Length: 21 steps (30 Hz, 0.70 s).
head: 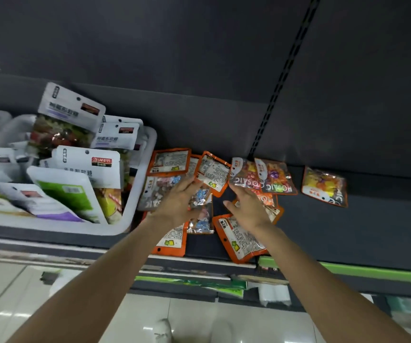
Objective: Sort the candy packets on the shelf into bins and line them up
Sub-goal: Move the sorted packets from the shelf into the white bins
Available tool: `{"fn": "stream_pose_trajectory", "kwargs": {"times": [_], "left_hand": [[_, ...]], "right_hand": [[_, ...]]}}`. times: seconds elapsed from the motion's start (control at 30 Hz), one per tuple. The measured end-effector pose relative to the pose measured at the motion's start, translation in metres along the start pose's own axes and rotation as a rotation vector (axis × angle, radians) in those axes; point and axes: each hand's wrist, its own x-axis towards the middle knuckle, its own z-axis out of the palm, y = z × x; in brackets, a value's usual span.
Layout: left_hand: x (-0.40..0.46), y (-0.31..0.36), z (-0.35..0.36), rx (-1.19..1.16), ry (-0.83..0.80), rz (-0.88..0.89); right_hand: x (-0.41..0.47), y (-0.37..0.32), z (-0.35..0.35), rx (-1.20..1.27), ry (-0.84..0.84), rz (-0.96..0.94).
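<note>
Orange candy packets are lying scattered on the dark shelf at frame centre. Left hand is resting flat, fingers relaxed, on the pile. Right hand is pressing neighbouring packets, fingers extended. White bin is sitting at left, holding white packets.

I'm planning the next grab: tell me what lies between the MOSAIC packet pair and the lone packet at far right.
In the head view, only bare dark shelf separates the MOSAIC packet pair from the lone packet.
</note>
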Motion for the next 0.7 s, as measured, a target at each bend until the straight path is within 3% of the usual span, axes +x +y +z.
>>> {"fn": "stream_pose_trajectory", "kwargs": {"times": [0.1, 0.2, 0.4, 0.53, 0.7], "left_hand": [[-0.015, -0.012, 0.004, -0.044, 0.055, -0.112], [-0.02, -0.02, 0.005, -0.018, 0.034, -0.2], [-0.025, -0.024, -0.002, -0.06, 0.022, -0.159], [-0.023, -0.021, 0.001, -0.093, 0.045, -0.152], [-0.021, -0.02, 0.0, -0.11, 0.08, -0.135]], "right_hand": [[0.013, -0.023, 0.014, -0.097, -0.007, -0.082], [0.026, -0.041, 0.028, -0.06, -0.03, -0.004], [0.031, -0.045, 0.019, 0.102, 0.065, 0.166], [0.02, -0.028, -0.015, 0.221, 0.24, 0.164], [0.002, -0.024, -0.034, 0.291, 0.274, 0.072]]}}
